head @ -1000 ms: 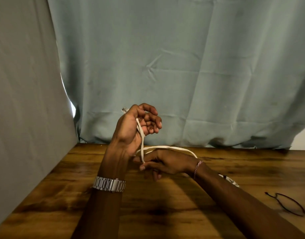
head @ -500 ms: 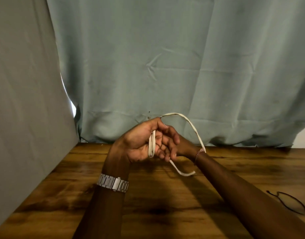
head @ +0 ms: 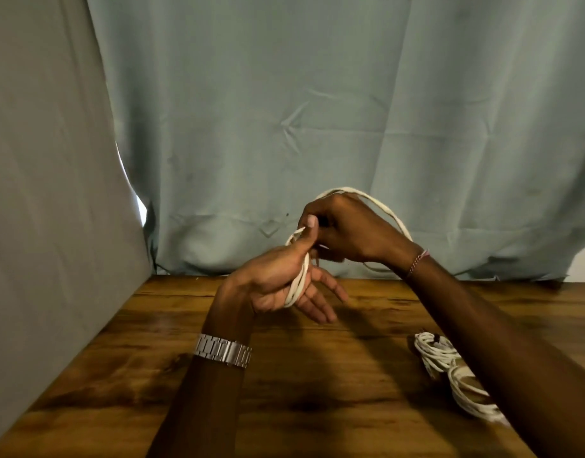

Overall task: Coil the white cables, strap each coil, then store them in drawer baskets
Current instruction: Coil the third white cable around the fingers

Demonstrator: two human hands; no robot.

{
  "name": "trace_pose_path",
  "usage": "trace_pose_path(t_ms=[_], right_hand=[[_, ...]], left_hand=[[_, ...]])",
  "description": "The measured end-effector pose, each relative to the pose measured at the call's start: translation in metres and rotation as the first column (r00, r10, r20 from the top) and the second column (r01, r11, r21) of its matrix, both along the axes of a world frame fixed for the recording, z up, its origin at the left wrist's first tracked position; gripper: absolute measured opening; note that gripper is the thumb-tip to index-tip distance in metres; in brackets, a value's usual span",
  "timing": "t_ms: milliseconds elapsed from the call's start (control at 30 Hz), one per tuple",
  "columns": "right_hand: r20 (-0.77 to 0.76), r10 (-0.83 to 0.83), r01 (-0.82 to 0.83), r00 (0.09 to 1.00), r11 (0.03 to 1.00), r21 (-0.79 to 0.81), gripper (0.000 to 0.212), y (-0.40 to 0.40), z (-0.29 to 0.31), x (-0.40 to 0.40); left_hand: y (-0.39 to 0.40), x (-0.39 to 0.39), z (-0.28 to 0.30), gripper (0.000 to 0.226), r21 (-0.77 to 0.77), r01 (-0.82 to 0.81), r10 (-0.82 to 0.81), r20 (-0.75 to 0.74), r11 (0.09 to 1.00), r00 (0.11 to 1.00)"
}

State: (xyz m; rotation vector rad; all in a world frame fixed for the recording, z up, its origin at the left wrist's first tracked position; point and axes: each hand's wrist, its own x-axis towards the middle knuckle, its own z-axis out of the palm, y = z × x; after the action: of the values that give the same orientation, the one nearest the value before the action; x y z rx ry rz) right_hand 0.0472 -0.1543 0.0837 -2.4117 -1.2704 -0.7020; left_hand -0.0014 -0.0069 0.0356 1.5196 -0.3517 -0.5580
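Note:
A white cable [head: 297, 282] is wound in loops around the palm of my left hand [head: 281, 285], whose fingers stretch out while the thumb presses the cable's upper end. My right hand [head: 347, 229] is just above and behind it, fingers curled round the free length of the same cable, which arcs over its knuckles and down behind the wrist. Two more coiled white cables [head: 439, 355] lie on the wooden table [head: 152, 375] at the right, partly hidden by my right forearm.
A pale green curtain [head: 317, 110] hangs along the table's far edge. A grey cloth panel [head: 46, 193] closes off the left side. The table's front and left parts hold nothing but my forearms.
My right hand rose from behind the left hand to above it, carrying the cable's free loop upward. My left fingers opened out. The view shifted, bringing the coiled cables at right into sight.

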Motion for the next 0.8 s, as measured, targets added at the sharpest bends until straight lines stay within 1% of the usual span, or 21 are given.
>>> trace_pose_path(t_ms=[67,100,133,200,267,300,333,367,400,433,533,567,600,667,700,733,767,800], right_hand=[[0.041,-0.073,0.07,0.997,0.996,0.055,0.019,-0.005,0.004,-0.012],[0.044,-0.103,0.1,0.994,0.992,0.074,0.021,-0.005,0.003,-0.017],[0.014,-0.124,0.123,0.992,0.988,0.094,0.021,-0.002,0.001,-0.025],[-0.139,-0.118,0.14,0.983,0.977,0.161,0.023,-0.003,-0.001,-0.038],[-0.269,-0.106,0.162,0.957,0.967,0.198,0.028,-0.007,-0.002,-0.053],[-0.355,-0.08,0.165,0.931,0.963,0.214,0.031,-0.008,-0.005,-0.062],[-0.466,-0.027,0.153,0.884,0.96,0.233,0.033,-0.008,-0.009,-0.071],[-0.58,0.042,0.135,0.814,0.956,0.259,0.034,-0.007,-0.014,-0.079],[-0.662,0.104,0.119,0.742,0.952,0.283,0.034,-0.006,-0.02,-0.086],[-0.702,0.142,0.108,0.697,0.948,0.299,0.035,-0.004,-0.027,-0.091],[-0.76,0.211,0.063,0.615,0.947,0.314,0.036,0.001,-0.051,-0.097],[-0.756,0.214,0.044,0.618,0.951,0.306,0.034,0.002,-0.058,-0.098],[-0.742,0.198,0.027,0.64,0.96,0.28,0.032,0.003,-0.064,-0.096],[-0.693,0.148,0.009,0.705,0.976,0.218,0.026,0.004,-0.08,-0.09],[-0.634,0.102,-0.003,0.766,0.988,0.155,0.021,0.005,-0.085,-0.087],[-0.53,0.051,-0.026,0.847,0.998,0.055,0.018,0.005,-0.091,-0.083],[-0.399,-0.027,-0.01,0.917,0.996,-0.09,0.021,0.007,-0.097,-0.079],[-0.258,-0.098,0.043,0.961,0.977,-0.211,0.029,0.009,-0.104,-0.076]], left_hand=[[0.0,0.001,0.001,0.086,-0.043,-0.111,0.114,0.057,0.993,0.992],[-0.001,0.002,0.001,0.085,-0.069,-0.156,0.162,0.09,0.985,0.983],[-0.002,0.001,0.002,0.084,-0.105,-0.195,0.206,0.117,0.975,0.971],[-0.003,0.003,0.002,0.083,-0.191,-0.274,0.301,0.125,0.942,0.946],[-0.003,0.007,0.001,0.083,-0.252,-0.351,0.387,0.106,0.902,0.916],[-0.002,0.01,0.0,0.084,-0.278,-0.385,0.424,0.093,0.88,0.901],[-0.001,0.013,0.0,0.084,-0.309,-0.414,0.455,0.073,0.856,0.887],[0.001,0.015,0.0,0.083,-0.346,-0.436,0.481,0.051,0.831,0.875],[0.002,0.016,0.001,0.081,-0.387,-0.45,0.499,0.032,0.805,0.866],[0.003,0.016,0.002,0.078,-0.427,-0.453,0.509,0.019,0.783,0.861],[0.002,0.012,0.008,0.068,-0.545,-0.451,0.527,-0.02,0.707,0.85],[0.001,0.012,0.008,0.064,-0.578,-0.448,0.528,-0.034,0.682,0.849],[0.001,0.01,0.009,0.06,-0.602,-0.443,0.525,-0.046,0.665,0.85],[-0.001,0.007,0.01,0.054,-0.619,-0.433,0.504,-0.069,0.655,0.861],[-0.002,0.005,0.011,0.052,-0.616,-0.432,0.49,-0.085,0.659,0.868],[-0.003,0.004,0.013,0.05,-0.608,-0.436,0.476,-0.106,0.664,0.873],[-0.003,0.003,0.014,0.049,-0.591,-0.446,0.469,-0.126,0.673,0.874],[-0.003,0.002,0.015,0.048,-0.57,-0.454,0.463,-0.14,0.685,0.875]])
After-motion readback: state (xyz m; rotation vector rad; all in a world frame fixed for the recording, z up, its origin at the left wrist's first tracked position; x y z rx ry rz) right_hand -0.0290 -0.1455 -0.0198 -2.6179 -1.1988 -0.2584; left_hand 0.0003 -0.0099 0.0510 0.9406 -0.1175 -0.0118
